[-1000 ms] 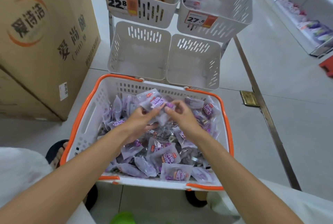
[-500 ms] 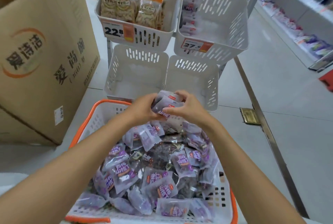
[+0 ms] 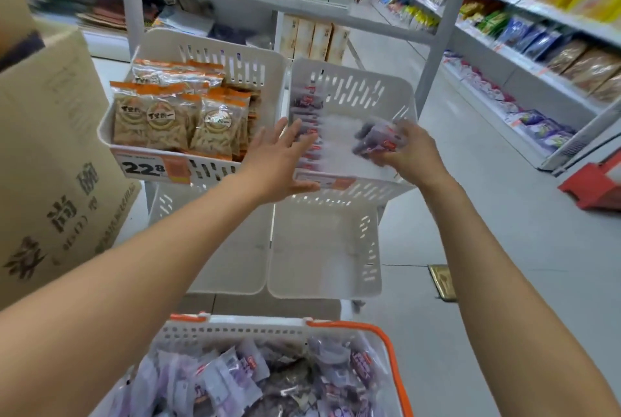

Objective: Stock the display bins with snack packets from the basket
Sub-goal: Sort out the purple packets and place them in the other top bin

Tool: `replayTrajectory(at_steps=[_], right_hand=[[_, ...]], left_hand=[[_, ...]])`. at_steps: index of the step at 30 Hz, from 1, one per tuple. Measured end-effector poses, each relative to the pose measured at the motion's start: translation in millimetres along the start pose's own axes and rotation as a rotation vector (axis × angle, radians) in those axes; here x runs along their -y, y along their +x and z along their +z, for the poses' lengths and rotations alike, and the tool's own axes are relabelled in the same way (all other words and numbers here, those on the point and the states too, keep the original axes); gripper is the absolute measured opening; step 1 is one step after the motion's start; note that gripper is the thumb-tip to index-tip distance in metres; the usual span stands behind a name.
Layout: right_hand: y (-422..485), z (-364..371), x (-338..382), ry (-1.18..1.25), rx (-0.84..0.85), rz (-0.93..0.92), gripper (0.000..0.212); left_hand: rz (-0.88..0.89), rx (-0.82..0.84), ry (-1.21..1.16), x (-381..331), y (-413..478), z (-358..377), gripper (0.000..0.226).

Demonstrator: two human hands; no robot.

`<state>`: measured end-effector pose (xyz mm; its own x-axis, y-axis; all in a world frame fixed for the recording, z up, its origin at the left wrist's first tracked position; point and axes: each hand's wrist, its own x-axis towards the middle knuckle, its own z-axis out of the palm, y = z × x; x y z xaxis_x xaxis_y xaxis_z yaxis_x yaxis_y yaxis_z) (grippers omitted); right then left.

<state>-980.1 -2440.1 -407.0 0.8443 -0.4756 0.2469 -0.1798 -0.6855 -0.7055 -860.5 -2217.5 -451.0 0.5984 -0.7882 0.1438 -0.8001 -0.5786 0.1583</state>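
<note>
A white basket with orange rim (image 3: 393, 359) stands at the bottom, full of purple snack packets (image 3: 235, 379). Above it is a rack of white display bins. The upper right bin (image 3: 379, 87) holds a row of purple packets along its left wall. My right hand (image 3: 408, 151) grips a small bunch of purple packets (image 3: 376, 139) inside that bin. My left hand (image 3: 280, 158) is spread flat, fingers straight, over the bin's front left corner against the stacked packets.
The upper left bin (image 3: 255, 60) holds orange-topped snack bags behind a 22.8 price tag. Two lower bins (image 3: 373, 248) are below. A large cardboard box (image 3: 50, 181) stands at left. Stocked shelves line the right aisle, with a red crate (image 3: 591, 185) on the floor.
Both hands rose from the basket to the upper right bin. The right hand carried the packets up; the left hand let go and spread flat. The view tilted upward.
</note>
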Motion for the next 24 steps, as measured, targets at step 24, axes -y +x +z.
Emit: replayTrajectory(at_steps=[24], right_hand=[[-62.5, 65.1, 15.2, 0.234, -0.092, -0.041, 0.020]], left_hand=[[0.017, -0.295, -0.209, -15.8, -56.5, 19.4, 0.053]])
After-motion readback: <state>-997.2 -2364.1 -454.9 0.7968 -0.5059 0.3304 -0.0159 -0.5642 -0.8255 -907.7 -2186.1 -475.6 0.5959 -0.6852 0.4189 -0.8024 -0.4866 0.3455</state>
